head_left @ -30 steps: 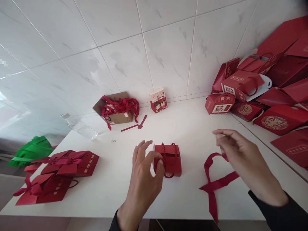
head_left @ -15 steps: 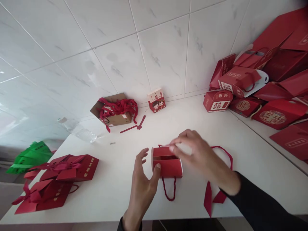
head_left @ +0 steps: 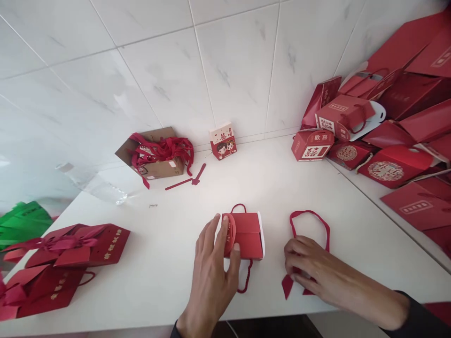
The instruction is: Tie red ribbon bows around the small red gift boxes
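Observation:
A small red gift box (head_left: 247, 234) lies on the white table in front of me, with a cord handle (head_left: 244, 279) on its near side and another on its far side. My left hand (head_left: 213, 256) grips the box's left end, fingers and thumb on a rounded end flap (head_left: 230, 234) folded over the top. To the right, my right hand (head_left: 306, 263) has its fingers curled around a dark red ribbon (head_left: 327, 227). The ribbon's loop spreads beyond the hand and its cut ends show below; the fingertips are partly hidden.
At the back stand a cardboard box (head_left: 165, 169) of ribbons and a small printed box (head_left: 223, 143). Finished red boxes with bows (head_left: 95, 249) sit at left, near a plastic bottle (head_left: 95, 185). Several red boxes (head_left: 384, 164) are piled at right against the tiled wall (head_left: 239, 70).
My right hand has moved from the gift box right and down onto the ribbon. The box's top gap is covered, and its left end flap is folded over under my left hand.

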A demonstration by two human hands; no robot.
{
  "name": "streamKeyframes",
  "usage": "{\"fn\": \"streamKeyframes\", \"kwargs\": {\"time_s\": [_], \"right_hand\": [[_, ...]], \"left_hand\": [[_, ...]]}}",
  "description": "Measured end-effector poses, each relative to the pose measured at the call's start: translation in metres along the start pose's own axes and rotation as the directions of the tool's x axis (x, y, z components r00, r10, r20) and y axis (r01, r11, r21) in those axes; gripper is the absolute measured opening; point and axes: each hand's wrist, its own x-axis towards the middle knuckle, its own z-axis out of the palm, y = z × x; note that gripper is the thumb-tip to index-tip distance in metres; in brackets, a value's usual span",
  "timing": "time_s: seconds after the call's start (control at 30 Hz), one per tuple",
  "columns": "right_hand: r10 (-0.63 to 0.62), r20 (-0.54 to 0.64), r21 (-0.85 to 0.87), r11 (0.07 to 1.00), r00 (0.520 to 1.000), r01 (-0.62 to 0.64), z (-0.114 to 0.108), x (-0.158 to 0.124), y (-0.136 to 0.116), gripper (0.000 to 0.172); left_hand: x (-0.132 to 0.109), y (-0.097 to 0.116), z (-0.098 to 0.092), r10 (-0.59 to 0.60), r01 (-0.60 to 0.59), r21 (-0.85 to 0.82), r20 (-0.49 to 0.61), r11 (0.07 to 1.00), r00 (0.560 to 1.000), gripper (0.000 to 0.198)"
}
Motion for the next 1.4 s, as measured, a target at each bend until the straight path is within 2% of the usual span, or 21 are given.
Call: {"fn": "streamKeyframes", "kwargs": {"time_s": [0.07, 0.13, 0.23, 0.33, 0.43, 0.6, 0.83, 1.0, 1.23, 1.4], "right_hand": [[0.038, -0.063, 0.043, 0.998, 0.997, -0.035, -0.004, 0.003, -0.001, 0.021], [0.16, -0.119, 0.153, 0.978, 0.98, -0.141, -0.011, 0.005, -0.005, 0.017], [0.365, -0.141, 0.43, 0.86, 0.92, -0.275, -0.025, 0.009, -0.019, 0.025], [0.417, -0.131, 0.687, 0.692, 0.9, -0.221, -0.031, 0.018, -0.035, 0.035], [0.414, -0.1, 0.79, 0.585, 0.905, -0.181, -0.029, 0.03, -0.048, 0.037], [0.381, -0.041, 0.838, 0.517, 0.924, -0.177, -0.021, 0.043, -0.058, 0.026], [0.339, 0.025, 0.795, 0.564, 0.941, -0.224, -0.019, 0.036, -0.057, 0.03], [0.384, 0.112, 0.787, 0.528, 0.917, -0.318, -0.024, 0.03, -0.06, 0.037], [0.501, 0.148, 0.737, 0.519, 0.853, -0.433, -0.039, 0.024, -0.071, 0.035], [0.497, 0.171, 0.725, 0.521, 0.851, -0.451, -0.038, 0.024, -0.068, 0.031]], "left_hand": [[0.0, 0.002, -0.001, -0.009, 0.009, 0.005, 0.01, 1.0, 1.0, 0.053], [0.001, 0.005, -0.002, -0.017, 0.017, -0.001, 0.003, 1.0, 1.0, 0.047], [0.004, 0.009, -0.003, -0.014, 0.013, -0.034, -0.02, 0.999, 1.0, 0.038], [0.005, 0.015, -0.006, -0.005, 0.003, -0.06, -0.027, 0.998, 1.0, 0.038], [0.003, 0.023, -0.013, -0.015, 0.007, -0.14, -0.054, 0.99, 0.998, 0.038], [0.006, 0.032, -0.023, -0.033, 0.013, -0.231, -0.083, 0.973, 0.996, 0.031], [0.006, 0.038, -0.019, -0.12, 0.108, -0.321, -0.015, 0.941, 0.993, 0.023], [0.002, 0.035, -0.021, -0.108, 0.106, -0.295, 0.01, 0.949, 0.994, 0.024], [0.003, 0.041, -0.018, -0.224, 0.202, -0.338, -0.027, 0.919, 0.974, 0.019], [0.004, 0.044, -0.019, -0.225, 0.206, -0.341, -0.017, 0.917, 0.974, 0.019]]}}
